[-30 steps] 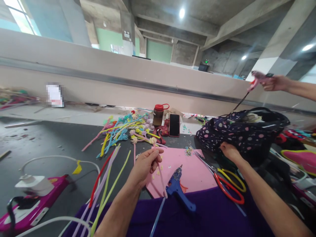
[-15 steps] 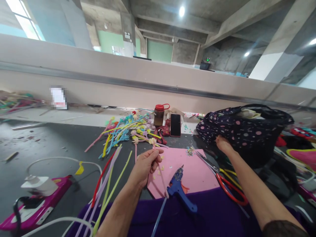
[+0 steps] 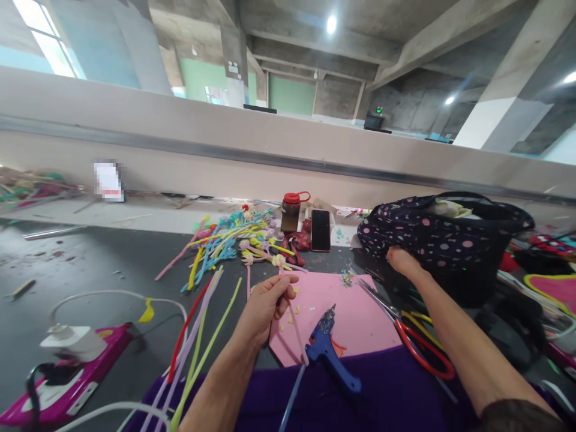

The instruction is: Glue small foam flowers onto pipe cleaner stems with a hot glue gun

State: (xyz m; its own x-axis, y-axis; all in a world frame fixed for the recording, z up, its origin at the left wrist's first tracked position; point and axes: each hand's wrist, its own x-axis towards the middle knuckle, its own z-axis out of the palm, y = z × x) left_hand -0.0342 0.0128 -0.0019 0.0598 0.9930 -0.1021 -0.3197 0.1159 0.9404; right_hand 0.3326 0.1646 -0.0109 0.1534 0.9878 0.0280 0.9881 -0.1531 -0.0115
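My left hand (image 3: 272,300) pinches a pink pipe cleaner (image 3: 297,327), with a cream pipe-cleaner flower (image 3: 279,260) just above the fingers. Its lower end reaches down beside a blue glue gun (image 3: 324,342), which lies with its nozzle pointing away from me on a pink board (image 3: 360,318). Out to the right, my right hand (image 3: 401,260) is closed in front of a dark dotted cloth bag (image 3: 414,231); whatever its fingers hold is hidden. Red-handled scissors (image 3: 425,354) lie below that hand, blades toward the board.
Behind the board are a heap of coloured pipe cleaners (image 3: 225,240), a red-capped bottle (image 3: 290,213) and a phone (image 3: 320,230). A magenta power strip (image 3: 76,372) with a white plug and cable occupies the left. Loose long pipe cleaners (image 3: 198,342) lie beside my left forearm.
My right hand has shifted slightly left along the front of the bag. The left hand keeps its pinch on the pink pipe cleaner, almost unmoved.
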